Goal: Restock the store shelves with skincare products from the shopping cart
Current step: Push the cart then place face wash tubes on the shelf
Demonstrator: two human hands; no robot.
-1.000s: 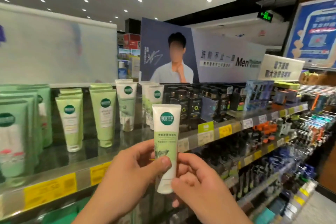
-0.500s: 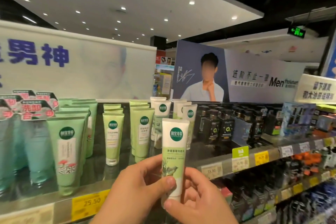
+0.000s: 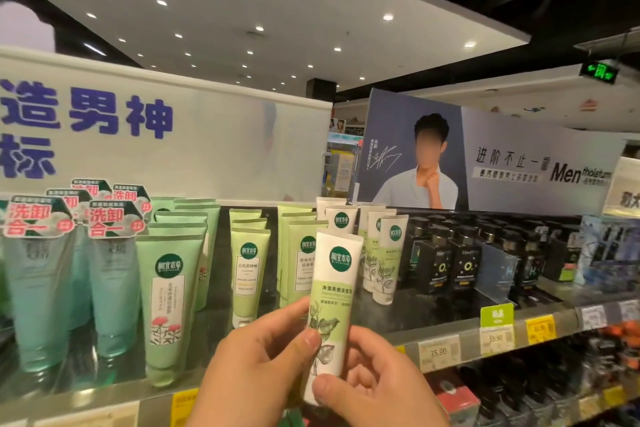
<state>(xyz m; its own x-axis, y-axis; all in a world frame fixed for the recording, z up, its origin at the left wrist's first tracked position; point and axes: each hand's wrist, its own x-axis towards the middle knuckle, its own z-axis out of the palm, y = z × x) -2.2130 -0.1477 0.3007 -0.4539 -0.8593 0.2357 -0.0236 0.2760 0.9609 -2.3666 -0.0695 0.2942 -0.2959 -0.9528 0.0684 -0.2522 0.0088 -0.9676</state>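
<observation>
A white and light-green skincare tube point(image 3: 333, 291) with a dark green round logo stands upright, cap down, in front of the top shelf point(image 3: 450, 317). My left hand point(image 3: 256, 367) grips its lower half, thumb across the leaf print. My right hand point(image 3: 374, 385) pinches the cap end from the right. Matching white-green tubes point(image 3: 382, 263) stand on the shelf just behind and to the right of it. The shopping cart is out of view.
Green tubes point(image 3: 166, 302) and teal tubes point(image 3: 45, 298) with red-lettered tags fill the shelf's left part. Black bottles point(image 3: 464, 263) and a clear divider stand at the right. Yellow and white price labels point(image 3: 434, 354) line the shelf edge. Lower shelves hold dark products.
The view has swung left and closer to the shelf. Both hands keep the tube, now raised slightly higher in front of the matching white-green tubes.
</observation>
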